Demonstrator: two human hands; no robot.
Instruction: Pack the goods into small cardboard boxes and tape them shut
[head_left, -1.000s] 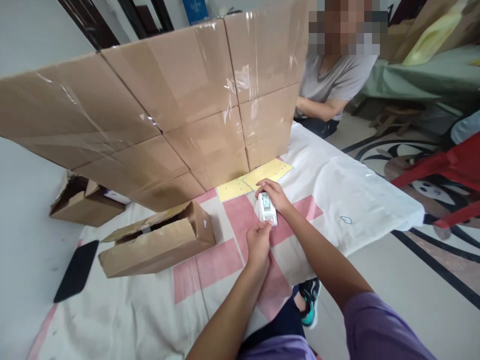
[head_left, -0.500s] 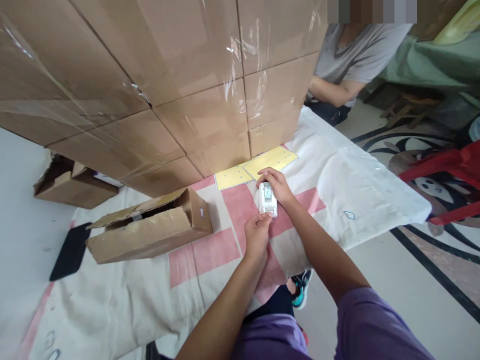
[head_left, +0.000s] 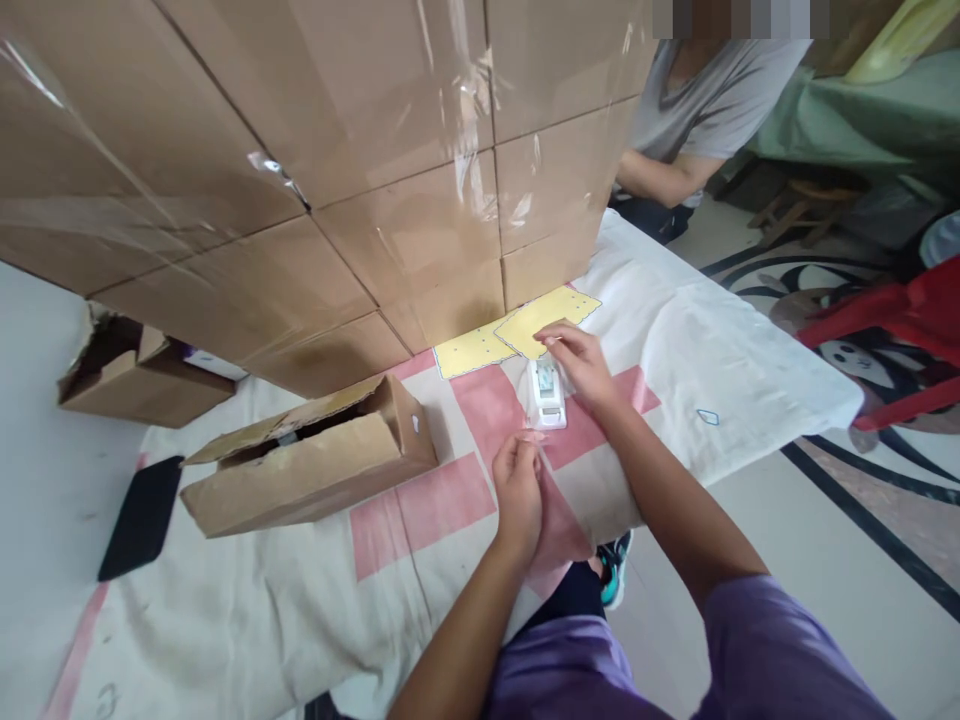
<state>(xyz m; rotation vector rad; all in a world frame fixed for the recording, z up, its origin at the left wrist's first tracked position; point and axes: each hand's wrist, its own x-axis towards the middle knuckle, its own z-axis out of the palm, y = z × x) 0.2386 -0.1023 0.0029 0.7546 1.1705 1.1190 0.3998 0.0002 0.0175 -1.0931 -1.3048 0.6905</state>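
Note:
A small white device (head_left: 547,395) with a clear window lies on the cloth-covered table (head_left: 427,508), in front of my body. My left hand (head_left: 519,488) is at its near end with thumb and fingers pinched together; a faint, clear, thin bit shows at the fingertips, too small to name. My right hand (head_left: 581,362) hovers at the device's far right end, fingers bent and the tips of thumb and forefinger drawn together. Whatever may be between those tips is not clear. Beyond the right fingers lie two yellow sheets (head_left: 472,350) with wavy edges, overlapping.
A tall stack of taped cartons (head_left: 405,230) fills the table's back. To the left are an open long cardboard box (head_left: 307,475), a smaller open box (head_left: 150,385) and a black phone-like slab (head_left: 142,518). Another person (head_left: 675,150) sits beyond; a red stool (head_left: 892,340) stands right.
My right hand has lifted from the device's far end, its fingertips closing together. My left fingers have drawn slightly away from the near end. The device stays on the table.

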